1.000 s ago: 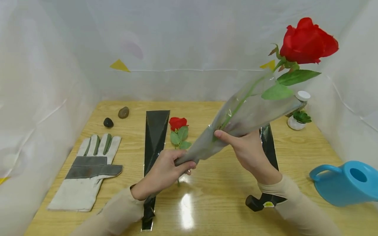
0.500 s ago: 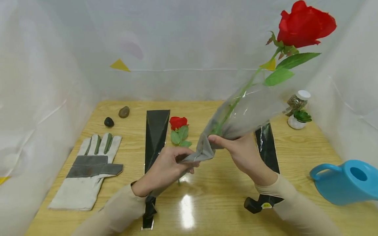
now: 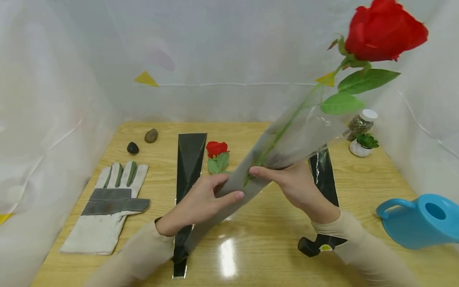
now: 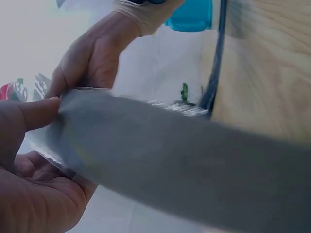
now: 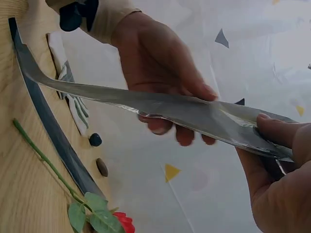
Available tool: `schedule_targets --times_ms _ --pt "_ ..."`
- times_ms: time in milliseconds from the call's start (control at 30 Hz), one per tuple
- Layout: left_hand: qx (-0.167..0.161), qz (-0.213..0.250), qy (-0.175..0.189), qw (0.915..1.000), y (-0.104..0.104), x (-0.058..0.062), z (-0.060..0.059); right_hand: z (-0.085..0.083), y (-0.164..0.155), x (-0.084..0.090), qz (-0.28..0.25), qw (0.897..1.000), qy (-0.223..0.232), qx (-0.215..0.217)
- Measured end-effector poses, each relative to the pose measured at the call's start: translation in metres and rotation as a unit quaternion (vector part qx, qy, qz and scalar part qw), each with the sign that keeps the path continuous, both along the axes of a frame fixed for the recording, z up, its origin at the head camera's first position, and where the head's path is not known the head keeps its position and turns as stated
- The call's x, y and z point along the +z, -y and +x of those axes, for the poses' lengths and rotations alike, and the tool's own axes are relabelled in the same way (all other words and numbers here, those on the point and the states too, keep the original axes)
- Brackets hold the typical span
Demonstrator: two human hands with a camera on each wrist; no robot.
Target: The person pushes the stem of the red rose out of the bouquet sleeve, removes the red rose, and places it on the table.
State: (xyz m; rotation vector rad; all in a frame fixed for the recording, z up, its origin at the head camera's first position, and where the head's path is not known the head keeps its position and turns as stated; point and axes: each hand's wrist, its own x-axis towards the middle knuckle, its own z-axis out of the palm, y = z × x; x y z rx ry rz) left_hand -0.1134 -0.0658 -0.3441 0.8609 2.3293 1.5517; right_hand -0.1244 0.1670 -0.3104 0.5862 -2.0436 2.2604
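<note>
The person is sliding a red rose (image 3: 387,30) down into a clear plastic flower sleeve (image 3: 287,147), held slanting above the wooden table (image 3: 365,175), bloom up at the far right and the sleeve's narrow tail reaching down toward the near left. The left hand (image 3: 201,203) is curling its fingers and thumb loosely around the narrow lower part of the sleeve; the right hand (image 3: 294,183) is pinching it higher up, thumb on top, where the green stem (image 3: 283,133) is showing through the film. To do this well, the right hand should be keeping the stem centred while the left is drawing the film taut, so that it seems less likely to bunch or snag the leaves (image 3: 342,104). A second rose (image 3: 216,149) is lying on the table beyond the hands, beside a flat dark sleeve (image 3: 190,159); a work glove (image 3: 107,203) is lying at the left, a blue watering can (image 3: 419,221) at the right.
</note>
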Motion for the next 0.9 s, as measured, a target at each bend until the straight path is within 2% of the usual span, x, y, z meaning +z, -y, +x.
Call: schedule_targets --times_ms 133,267,333,400,500,567,633,767,900 --pt "-0.018 0.017 -0.004 0.9997 -0.004 0.01 0.001 0.007 0.004 -0.002 0.063 0.998 0.021 0.016" --pt "-0.03 0.04 0.037 0.9981 -0.006 0.012 0.006 0.012 0.003 0.003 0.096 0.994 0.044 0.031" --pt "-0.035 0.055 0.054 0.9964 -0.007 0.012 0.008 0.013 -0.001 0.01 0.092 0.994 0.038 0.04" --pt "-0.039 0.067 0.063 0.995 -0.008 0.011 0.01 0.012 -0.007 0.018 0.05 0.997 0.031 0.043" --pt "-0.045 0.071 0.069 0.994 -0.009 0.009 0.012 0.007 -0.019 0.032 -0.061 0.997 0.013 0.039" --pt "-0.052 0.065 0.066 0.9943 -0.008 0.007 0.014 0.003 -0.029 0.04 -0.139 0.99 -0.001 0.031" --pt "-0.06 0.056 0.063 0.9946 -0.008 0.005 0.015 0.0 -0.038 0.047 -0.193 0.981 -0.02 0.03" --pt "-0.066 0.017 0.019 0.9975 -0.006 0.002 0.018 -0.002 -0.052 0.056 -0.241 0.968 -0.046 0.047" --pt "-0.063 -0.019 -0.028 0.9974 -0.002 0.002 0.02 -0.002 -0.058 0.059 -0.252 0.965 -0.052 0.054"
